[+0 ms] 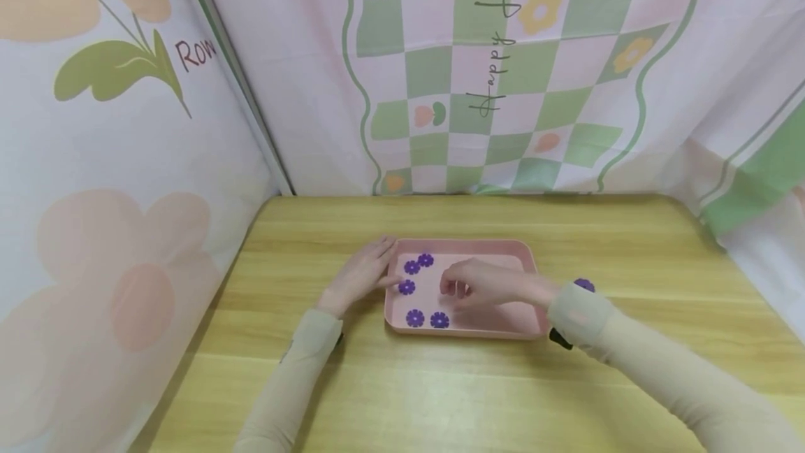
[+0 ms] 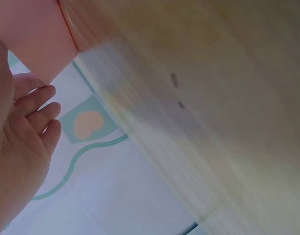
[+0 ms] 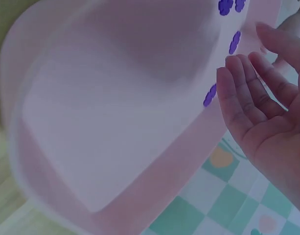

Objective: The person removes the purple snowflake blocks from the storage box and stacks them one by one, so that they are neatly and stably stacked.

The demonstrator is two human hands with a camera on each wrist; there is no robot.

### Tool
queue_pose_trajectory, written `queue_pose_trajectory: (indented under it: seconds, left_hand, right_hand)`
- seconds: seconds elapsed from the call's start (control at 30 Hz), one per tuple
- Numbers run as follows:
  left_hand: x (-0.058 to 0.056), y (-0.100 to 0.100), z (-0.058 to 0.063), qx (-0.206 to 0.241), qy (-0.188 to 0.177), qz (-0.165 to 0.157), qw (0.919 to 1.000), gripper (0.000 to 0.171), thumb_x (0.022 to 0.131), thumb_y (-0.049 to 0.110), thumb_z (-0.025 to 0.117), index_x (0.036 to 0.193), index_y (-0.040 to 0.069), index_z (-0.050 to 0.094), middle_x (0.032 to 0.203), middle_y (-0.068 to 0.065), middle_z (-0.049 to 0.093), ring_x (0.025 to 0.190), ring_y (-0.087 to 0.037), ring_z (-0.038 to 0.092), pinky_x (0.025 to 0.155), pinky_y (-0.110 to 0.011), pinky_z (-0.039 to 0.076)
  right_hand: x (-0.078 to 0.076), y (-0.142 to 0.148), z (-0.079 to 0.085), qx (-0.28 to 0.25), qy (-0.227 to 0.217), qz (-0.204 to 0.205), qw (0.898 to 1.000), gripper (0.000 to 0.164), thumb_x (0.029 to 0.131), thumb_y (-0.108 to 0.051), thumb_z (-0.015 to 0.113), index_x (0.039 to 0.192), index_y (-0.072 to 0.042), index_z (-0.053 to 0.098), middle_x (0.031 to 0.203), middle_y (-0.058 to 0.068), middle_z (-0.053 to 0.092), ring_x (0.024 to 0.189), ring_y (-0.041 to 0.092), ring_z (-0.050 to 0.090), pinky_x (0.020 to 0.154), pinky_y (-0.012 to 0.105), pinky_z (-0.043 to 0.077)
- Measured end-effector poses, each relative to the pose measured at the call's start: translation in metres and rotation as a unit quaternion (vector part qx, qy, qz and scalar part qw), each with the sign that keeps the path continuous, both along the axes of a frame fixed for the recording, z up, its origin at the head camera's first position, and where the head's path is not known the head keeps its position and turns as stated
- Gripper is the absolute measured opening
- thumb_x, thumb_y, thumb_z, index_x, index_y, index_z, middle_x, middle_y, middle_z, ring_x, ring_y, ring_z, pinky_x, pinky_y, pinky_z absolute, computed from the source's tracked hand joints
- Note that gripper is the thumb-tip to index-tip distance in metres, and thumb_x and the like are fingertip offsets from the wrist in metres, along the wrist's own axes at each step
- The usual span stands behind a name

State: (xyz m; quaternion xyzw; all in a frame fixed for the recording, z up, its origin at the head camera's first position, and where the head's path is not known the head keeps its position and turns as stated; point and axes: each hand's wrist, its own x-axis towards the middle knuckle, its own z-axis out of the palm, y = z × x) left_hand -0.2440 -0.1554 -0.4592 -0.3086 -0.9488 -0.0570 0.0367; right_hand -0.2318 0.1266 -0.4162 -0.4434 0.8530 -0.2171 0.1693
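A shallow pink tray (image 1: pixel 503 248) lies on the table, with several purple flower-shaped interlocking discs (image 1: pixel 415 318) along its left side. My left hand (image 1: pixel 361 275) rests at the tray's left rim, its thumb reaching over the edge close to one disc (image 1: pixel 407 287). Seen from the left wrist, its fingers (image 2: pixel 36 100) are loosely bent by the tray corner. Over the middle of the tray hovers my right hand (image 1: pixel 481 282), fingertips pointing down and left. In the right wrist view its fingers (image 3: pixel 257 95) are relaxed and spread, and nothing shows between them.
Another purple disc (image 1: pixel 583 285) lies on the wooden table (image 1: pixel 327 222) to the right of the tray, partly hidden by the right sleeve (image 1: pixel 585 317). A checked, printed curtain (image 1: pixel 472 89) hangs behind the table, and a flower-printed one (image 1: pixel 138 180) along the left.
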Motion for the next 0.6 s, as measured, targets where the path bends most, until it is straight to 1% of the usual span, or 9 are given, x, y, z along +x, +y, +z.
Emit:
queue_pose_trajectory:
  seconds: [0.1, 0.2, 0.37, 0.47, 0.6]
  left_hand:
    - [0.0, -0.001, 0.0, 0.002, -0.001, 0.002, 1.0, 0.081, 0.095, 0.052, 0.056, 0.151, -0.002, 0.033, 0.159, -0.021, 0.035, 0.149, -0.034, 0.033, 0.125, -0.049, 0.031]
    - [0.0, -0.001, 0.001, 0.004, -0.004, 0.003, 1.0, 0.081, 0.095, 0.052, 0.057, 0.151, -0.002, 0.033, 0.159, -0.021, 0.034, 0.149, -0.034, 0.033, 0.125, -0.049, 0.03]
    - [-0.001, -0.001, 0.002, 0.01, -0.006, 0.001, 0.9999, 0.081, 0.095, 0.052, 0.057, 0.15, -0.002, 0.034, 0.158, -0.021, 0.035, 0.149, -0.034, 0.034, 0.125, -0.049, 0.031]
    - [-0.001, -0.001, 0.002, 0.012, -0.002, -0.002, 0.9999, 0.081, 0.094, 0.052, 0.057, 0.15, -0.003, 0.034, 0.158, -0.021, 0.035, 0.148, -0.035, 0.035, 0.124, -0.049, 0.031]
    - [0.0, -0.001, 0.002, 0.01, 0.005, -0.004, 0.9999, 0.081, 0.094, 0.051, 0.058, 0.149, -0.003, 0.035, 0.157, -0.022, 0.037, 0.147, -0.035, 0.036, 0.124, -0.049, 0.032]
  right_hand:
    - [0.002, -0.006, -0.002, 0.006, -0.019, 0.001, 1.0, 0.023, 0.084, -0.007, 0.071, 0.107, -0.008, 0.068, 0.102, 0.003, 0.071, 0.092, 0.014, 0.065, 0.084, 0.026, 0.06]
    - [0.005, -0.01, -0.003, 0.016, -0.032, -0.003, 0.999, 0.023, 0.083, -0.007, 0.071, 0.106, -0.009, 0.068, 0.102, 0.002, 0.071, 0.092, 0.013, 0.065, 0.084, 0.026, 0.06]
    - [0.008, -0.015, -0.007, 0.022, -0.031, 0.004, 0.999, 0.021, 0.083, -0.008, 0.073, 0.103, -0.01, 0.069, 0.101, 0.001, 0.071, 0.093, 0.012, 0.066, 0.084, 0.023, 0.059]
    - [0.008, -0.017, -0.011, 0.019, -0.03, 0.011, 0.999, 0.021, 0.082, -0.007, 0.074, 0.103, -0.009, 0.068, 0.1, 0.002, 0.072, 0.092, 0.012, 0.067, 0.084, 0.021, 0.059]
    - [0.009, -0.02, -0.015, 0.015, -0.023, 0.02, 0.999, 0.021, 0.081, -0.007, 0.075, 0.101, -0.007, 0.068, 0.098, 0.004, 0.071, 0.088, 0.012, 0.066, 0.082, 0.02, 0.059]
